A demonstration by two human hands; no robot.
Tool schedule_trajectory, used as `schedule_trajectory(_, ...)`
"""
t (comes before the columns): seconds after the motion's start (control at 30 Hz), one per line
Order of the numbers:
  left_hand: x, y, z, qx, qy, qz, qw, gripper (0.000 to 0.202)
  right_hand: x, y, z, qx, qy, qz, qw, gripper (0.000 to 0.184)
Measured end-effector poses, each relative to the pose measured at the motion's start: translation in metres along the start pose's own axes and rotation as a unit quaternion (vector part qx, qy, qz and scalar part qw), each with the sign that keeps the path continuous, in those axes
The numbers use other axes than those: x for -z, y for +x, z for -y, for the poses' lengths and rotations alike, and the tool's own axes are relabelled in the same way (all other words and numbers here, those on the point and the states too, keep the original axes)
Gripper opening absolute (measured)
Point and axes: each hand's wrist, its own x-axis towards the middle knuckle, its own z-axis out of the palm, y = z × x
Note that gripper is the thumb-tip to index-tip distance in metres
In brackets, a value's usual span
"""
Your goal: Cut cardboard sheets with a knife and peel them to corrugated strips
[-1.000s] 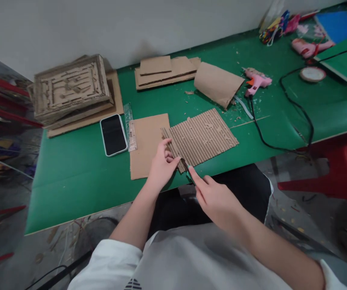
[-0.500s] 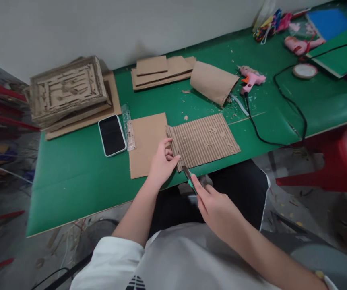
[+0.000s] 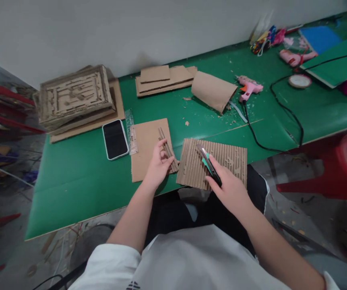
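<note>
Between the thumb and fingers of my left hand (image 3: pixel 159 163) is a narrow corrugated cardboard strip (image 3: pixel 169 150), held over a flat cardboard piece (image 3: pixel 143 161). My right hand (image 3: pixel 229 183) grips a utility knife (image 3: pixel 211 167) with a black and green handle, its blade pointing up and left. Under the knife lies a ridged corrugated cardboard sheet (image 3: pixel 188 161), tilted and reaching past the table's front edge. A small gap separates this sheet from the strip. A clear ruler (image 3: pixel 131 135) rests along the flat piece's left edge.
A phone (image 3: pixel 114 139) lies left of the ruler, near a stacked cardboard maze (image 3: pixel 77 94). Behind are cardboard offcuts (image 3: pixel 161 80), a curled cardboard piece (image 3: pixel 212 90) and a pink glue gun (image 3: pixel 250 88) with a black cord (image 3: pixel 253 133). A tape roll (image 3: pixel 299 81) sits farther right.
The strip is now apart from the ridged sheet and in my left hand. The sheet has shifted right and toward me and turned. My right hand has moved up and right with the knife.
</note>
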Motion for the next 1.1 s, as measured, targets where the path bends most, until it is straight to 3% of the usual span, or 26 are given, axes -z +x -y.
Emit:
schedule_trajectory(0.2, 0.0, -0.004, -0.005, -0.017, -0.039, -0.01, 0.999, 0.071, 0.002, 0.025, -0.006, 0.063, -0.094, 0.022, 0.993, 0.053)
schedule_trajectory(0.37, 0.003, -0.006, -0.009, -0.026, -0.055, -0.028, 0.998, 0.08, 0.009, 0.063, -0.014, 0.09, -0.131, 0.048, 0.986, 0.055)
schedule_trajectory(0.53, 0.012, -0.002, -0.011, -0.051, -0.063, -0.033, 0.996, 0.088, 0.02, 0.09, -0.021, 0.096, -0.154, 0.057, 0.982, 0.056)
schedule_trajectory(0.67, 0.016, -0.001, -0.016, -0.032, -0.099, -0.025, 0.994, 0.095, 0.027, 0.097, -0.029, 0.069, -0.189, 0.052, 0.978, 0.056)
schedule_trajectory(0.73, 0.018, -0.001, -0.018, -0.02, -0.123, -0.031, 0.992, 0.089, 0.029, 0.102, -0.034, 0.064, -0.202, 0.046, 0.976, 0.055)
schedule_trajectory(0.93, 0.023, 0.003, -0.018, -0.024, -0.153, -0.063, 0.986, 0.046, 0.031, 0.125, -0.041, 0.1, -0.219, 0.013, 0.97, 0.053)
schedule_trajectory(1.1, 0.033, 0.014, -0.02, -0.017, -0.127, -0.043, 0.991, 0.046, 0.033, 0.123, -0.037, 0.09, -0.223, -0.065, 0.968, 0.046)
